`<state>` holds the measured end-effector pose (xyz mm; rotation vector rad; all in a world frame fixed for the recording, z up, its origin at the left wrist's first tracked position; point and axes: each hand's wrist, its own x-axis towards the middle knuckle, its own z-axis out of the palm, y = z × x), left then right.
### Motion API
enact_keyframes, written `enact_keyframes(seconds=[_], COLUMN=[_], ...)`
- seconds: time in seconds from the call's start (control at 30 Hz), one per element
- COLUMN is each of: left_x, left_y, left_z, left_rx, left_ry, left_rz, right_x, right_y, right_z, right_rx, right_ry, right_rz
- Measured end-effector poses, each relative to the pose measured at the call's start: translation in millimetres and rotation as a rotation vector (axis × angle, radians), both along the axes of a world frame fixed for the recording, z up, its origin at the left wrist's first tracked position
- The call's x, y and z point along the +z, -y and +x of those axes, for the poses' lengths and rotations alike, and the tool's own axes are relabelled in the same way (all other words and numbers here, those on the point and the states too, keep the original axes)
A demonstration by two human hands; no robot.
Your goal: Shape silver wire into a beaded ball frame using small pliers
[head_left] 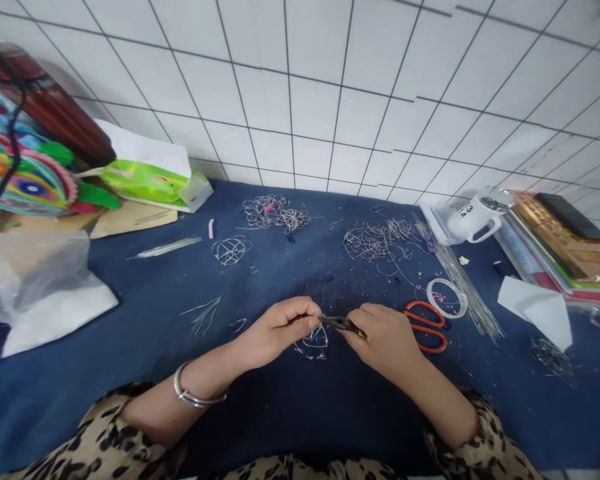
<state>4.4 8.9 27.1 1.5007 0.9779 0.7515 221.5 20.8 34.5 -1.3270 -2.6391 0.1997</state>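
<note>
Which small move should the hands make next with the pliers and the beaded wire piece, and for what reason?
Probably a gentle squeeze of the pliers while the left hand steadies the beaded wire piece: the right hand grips the handles, and the tip meets the left hand's pinch. Whether the tip holds wire is too small to tell.

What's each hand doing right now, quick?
Left hand: closed, pinching the silvery wire piece with pink beads.
Right hand: closed around the dark metal pliers with yellow-marked handle.
</note>
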Motion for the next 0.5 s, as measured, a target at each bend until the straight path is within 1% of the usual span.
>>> enact_keyframes(seconds=[0.1,0.3,0.5], left_x=[-3.1,-8.1,-6.3], left_y=[-0.5,-1.8,-1.9], left_z=[-1.4,-4.0,-2.2], left_rx=[0.011,-0.003,0.045], left_ry=[0.021,0.137,0.145], left_rz=[-0.021,-0.080,-0.021], right_x=[-0.6,0.0,-2.2], right_y=[1.0,2.9,3.7], right_z=[-0.8,-4.5,-5.7], right_rx=[-0.007,-0.046,-0.063], right_ry=[-0.010,-0.004,-0.043], right_rz=[-0.013,-0.043,-0.171])
